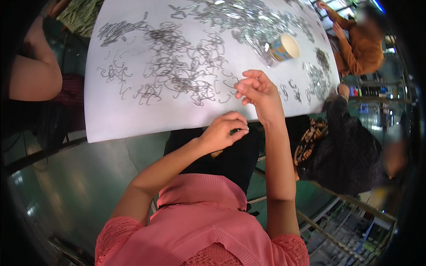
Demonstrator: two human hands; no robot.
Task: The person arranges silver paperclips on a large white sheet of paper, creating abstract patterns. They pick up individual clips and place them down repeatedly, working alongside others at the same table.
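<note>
My right hand (pixel 259 91) is raised over the near edge of the white table (pixel 115 122), its thumb and index finger pinched together. Whatever lies in that pinch is too small to make out; thin curved wire pieces lie just left of the fingertips. Lower and to the left, at the table's edge, my left hand (pixel 225 129) is curled, thumb tip close to the fingertips. Anything between them is hidden. A loose spread of dark S-shaped wire hooks (pixel 177 80) covers the tabletop in front of both hands.
A large heap of shiny metal pieces (pixel 239 20) lies at the far side, with a paper cup (pixel 288 48) tipped beside it. Smaller piles (pixel 317 82) lie at the right. Two people, in an orange top (pixel 366 46) and dark clothes (pixel 346 146), sit right; another person's limb (pixel 35 77) shows left.
</note>
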